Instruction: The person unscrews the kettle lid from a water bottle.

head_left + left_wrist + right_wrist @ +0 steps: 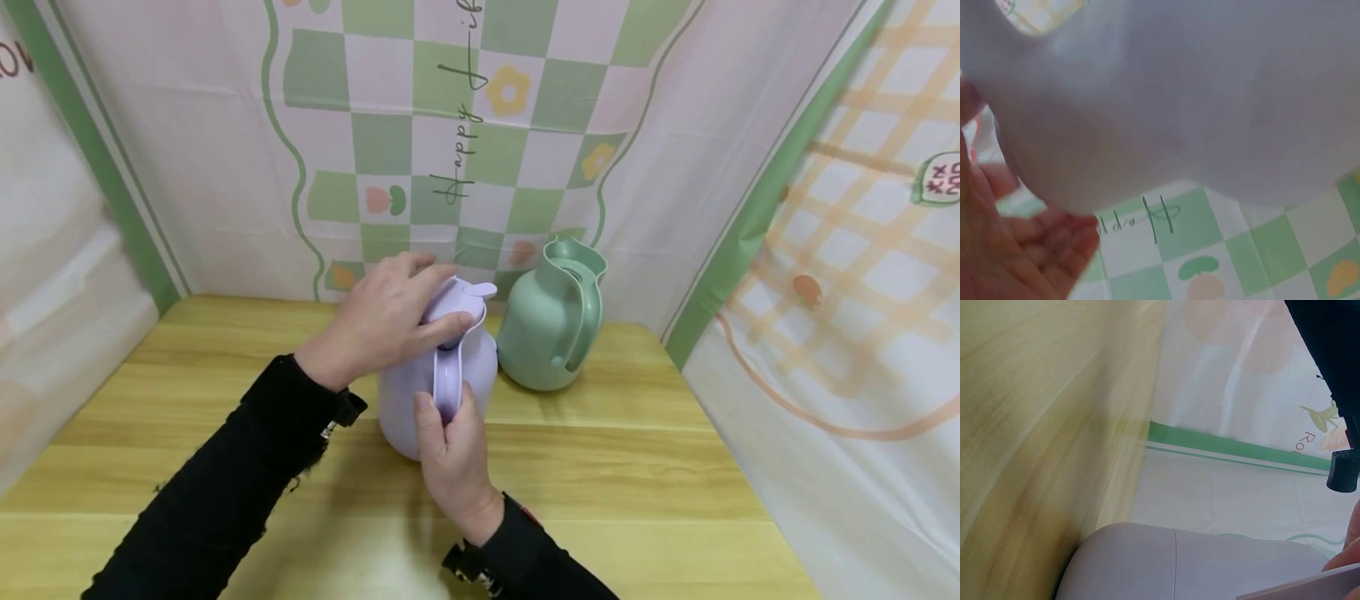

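Observation:
A lilac thermos jug (401, 408) stands on the wooden table, its handle (447, 379) towards me. My right hand (456, 467) grips the lower part of that handle, thumb along its left side. Over the jug's mouth, my left hand (378, 321) holds the lilac lid (459, 293), with the thumb across the near side and the other fingers at the far side. A small tab sticks out from the lid to the right. In the left wrist view the pale jug (1166, 94) fills most of the picture, with curled fingers (1054, 250) at its edge.
A green jug (536, 333) stands close behind and right of the lilac one, its handle towards the right front. Printed cloth (495, 167) hangs behind the table (615, 467) and on both sides. Dark sleeves and wrist-worn cameras lie along both forearms.

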Motion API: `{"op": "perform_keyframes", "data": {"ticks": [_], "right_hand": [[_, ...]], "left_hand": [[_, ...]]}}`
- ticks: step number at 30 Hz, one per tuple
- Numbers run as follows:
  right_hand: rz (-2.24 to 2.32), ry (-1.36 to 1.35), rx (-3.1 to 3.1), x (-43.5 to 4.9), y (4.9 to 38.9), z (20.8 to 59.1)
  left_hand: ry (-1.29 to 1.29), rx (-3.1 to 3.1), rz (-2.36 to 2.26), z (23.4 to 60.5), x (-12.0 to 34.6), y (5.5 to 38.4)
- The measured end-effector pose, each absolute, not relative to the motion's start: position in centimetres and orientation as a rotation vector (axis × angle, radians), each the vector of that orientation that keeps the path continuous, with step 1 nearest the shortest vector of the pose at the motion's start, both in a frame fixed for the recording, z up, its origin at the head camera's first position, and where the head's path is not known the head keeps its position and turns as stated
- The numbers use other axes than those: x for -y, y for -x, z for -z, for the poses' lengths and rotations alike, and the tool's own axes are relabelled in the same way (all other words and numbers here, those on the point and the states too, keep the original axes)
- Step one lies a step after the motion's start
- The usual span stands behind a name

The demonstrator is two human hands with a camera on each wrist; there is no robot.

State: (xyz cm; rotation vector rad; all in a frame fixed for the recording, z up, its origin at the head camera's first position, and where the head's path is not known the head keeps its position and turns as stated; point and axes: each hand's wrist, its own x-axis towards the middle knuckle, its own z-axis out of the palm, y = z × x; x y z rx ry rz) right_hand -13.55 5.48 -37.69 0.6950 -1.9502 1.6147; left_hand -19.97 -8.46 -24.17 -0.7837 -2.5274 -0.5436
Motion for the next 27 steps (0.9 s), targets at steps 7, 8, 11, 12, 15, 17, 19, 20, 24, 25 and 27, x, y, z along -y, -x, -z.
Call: {"op": "perform_keyframes", "data": {"ticks": [7,8,11,12,15,17,19,20,24,25,27], "right_hand": [[-1.629,-0.703,1.955,-5.5,13.5,37.7],[-1.628,-0.703,1.953,-5.5,13.5,37.7],[-1.617,-0.707,1.948,-5.5,13.6,37.8],[-1.619,-0.707,1.948,-5.5,13.6,37.8],[-1.621,-0.708,1.948,-5.4,13.5,37.8],[-1.625,-0.704,1.952,-5.5,13.5,37.8],[-1.628,-0.698,1.958,-5.5,13.4,37.7],[-1.631,-0.696,1.961,-5.5,13.4,37.7],[-1.642,-0.690,1.973,-5.5,13.4,37.6],[-1.642,-0.691,1.972,-5.5,13.4,37.6],[-1.637,-0.694,1.970,-5.5,13.4,37.6]], "left_hand": [[1.056,2.607,0.570,23.4,9.3,20.7],[1.079,2.615,0.558,23.4,9.4,20.7],[1.108,2.641,0.522,23.3,9.5,20.8],[1.108,2.649,0.507,23.2,9.5,20.7],[1.090,2.657,0.499,23.2,9.6,20.7],[1.070,2.647,0.495,23.3,9.5,20.7],[1.062,2.614,0.489,23.4,9.5,20.8],[1.059,2.592,0.486,23.4,9.4,20.9],[1.047,2.519,0.483,23.8,9.3,21.1],[1.037,2.513,0.483,23.9,9.2,21.1],[1.016,2.505,0.482,24.0,9.2,21.1]]}}
